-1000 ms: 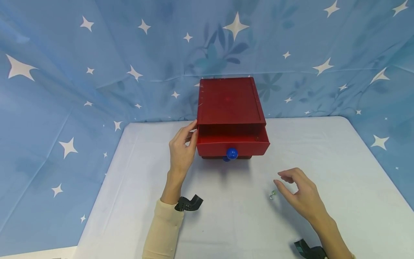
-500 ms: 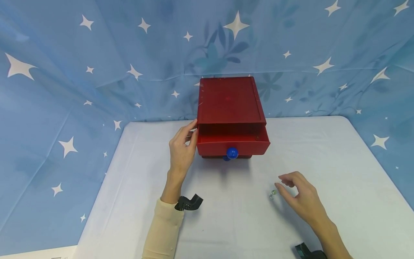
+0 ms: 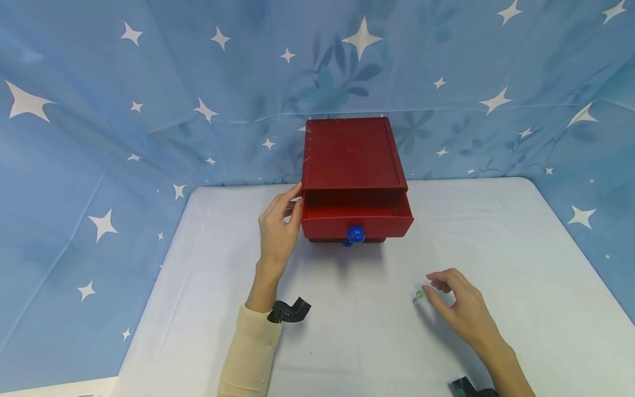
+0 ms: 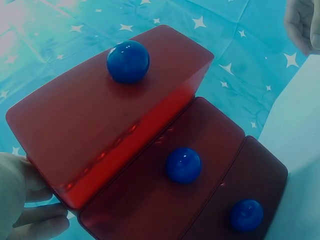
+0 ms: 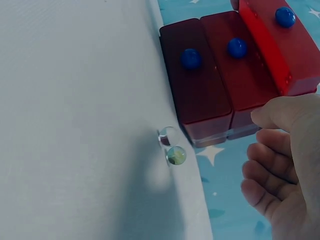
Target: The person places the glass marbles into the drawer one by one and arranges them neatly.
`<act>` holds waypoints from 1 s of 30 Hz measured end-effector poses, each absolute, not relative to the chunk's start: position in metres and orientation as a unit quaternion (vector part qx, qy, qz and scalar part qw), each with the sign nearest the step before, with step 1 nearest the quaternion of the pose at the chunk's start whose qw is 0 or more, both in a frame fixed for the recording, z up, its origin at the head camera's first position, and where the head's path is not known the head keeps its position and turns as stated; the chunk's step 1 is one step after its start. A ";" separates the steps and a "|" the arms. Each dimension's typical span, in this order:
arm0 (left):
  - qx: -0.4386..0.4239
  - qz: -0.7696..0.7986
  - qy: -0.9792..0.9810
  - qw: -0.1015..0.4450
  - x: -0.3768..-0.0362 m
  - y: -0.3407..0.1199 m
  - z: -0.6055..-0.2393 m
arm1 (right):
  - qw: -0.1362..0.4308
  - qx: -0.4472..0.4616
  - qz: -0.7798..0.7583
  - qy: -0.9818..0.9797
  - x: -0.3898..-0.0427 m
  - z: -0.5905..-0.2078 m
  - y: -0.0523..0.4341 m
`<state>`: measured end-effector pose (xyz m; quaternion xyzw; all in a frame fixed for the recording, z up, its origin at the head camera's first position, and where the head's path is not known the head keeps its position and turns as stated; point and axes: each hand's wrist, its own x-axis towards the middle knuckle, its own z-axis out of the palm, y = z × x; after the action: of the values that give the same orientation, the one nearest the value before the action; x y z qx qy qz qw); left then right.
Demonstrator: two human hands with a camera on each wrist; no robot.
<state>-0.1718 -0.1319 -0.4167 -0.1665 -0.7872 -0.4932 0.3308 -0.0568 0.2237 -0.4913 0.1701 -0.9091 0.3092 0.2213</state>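
A red cabinet (image 3: pixel 349 157) with three drawers stands at the back of the table. Its top drawer (image 3: pixel 324 227) is pulled out and looks bare in the part I can see; it has a blue knob (image 3: pixel 355 234). My left hand (image 3: pixel 279 234) rests its fingertips against the cabinet's left side. The two lower drawers (image 4: pixel 150 195) are closed, as the left wrist view shows. Two small glass marbles, a clear one (image 5: pixel 168 136) and one with green inside (image 5: pixel 176 155), lie close together on the table. Over the table just right of them hovers my right hand (image 3: pixel 461 309), fingers loosely bent, holding nothing.
A white cloth (image 3: pixel 357 331) covers the table. Behind it hangs a blue curtain (image 3: pixel 248 82) with white stars, close to the cabinet's back. Dark straps (image 3: pixel 289 310) sit at the wrists.
My right hand has come slightly down and nearer to me, its thumb now close beside the marbles. The left hand, cabinet, drawer and marbles stay where they were.
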 end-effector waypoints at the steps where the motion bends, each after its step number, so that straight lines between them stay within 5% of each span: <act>1: -0.166 -0.493 -0.788 0.331 -0.172 -0.132 -0.417 | 0.220 0.171 0.307 -0.910 -0.057 -0.492 0.224; 30: -0.160 -0.495 -0.791 0.323 -0.171 -0.132 -0.417 | 0.169 0.178 0.286 -0.926 -0.053 -0.508 0.230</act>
<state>-0.1713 -0.1316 -0.4169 -0.1596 -0.7908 -0.4945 0.3234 -0.0531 0.2304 -0.5076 0.1778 -0.9263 0.2860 0.1692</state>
